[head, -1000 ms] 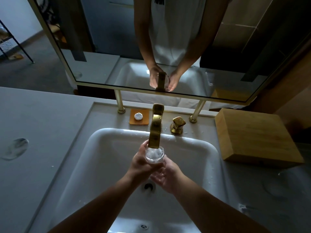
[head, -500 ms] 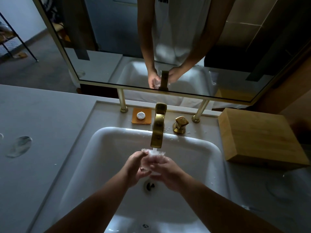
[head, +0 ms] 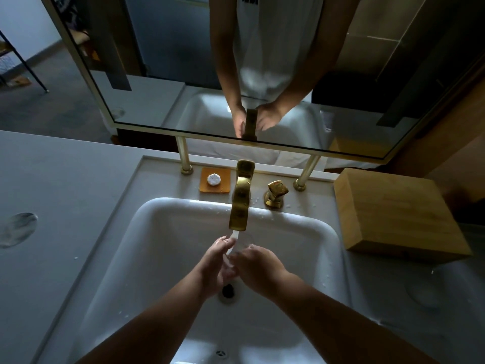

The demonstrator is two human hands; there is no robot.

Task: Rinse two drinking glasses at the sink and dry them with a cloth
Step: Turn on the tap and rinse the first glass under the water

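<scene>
Cupping a clear glass (head: 237, 252) between them, the left hand (head: 216, 266) and right hand (head: 256, 269) meet over the white sink (head: 328, 240), just above the drain (head: 227, 290). Both hands curl partly closed around the glass, fingers wrapped on its sides (its outline is faint, so its tilt is hard to tell). Water (head: 234, 236) runs from the gold tap (head: 241, 198) onto the glass and the left fingertips. Behind the sink sit a gold handle (head: 275, 193) and an orange soap dish (head: 215, 179). A wooden box (head: 393, 214) rests on the counter (head: 65, 193) to the right, under the mirror (head: 170, 74).
</scene>
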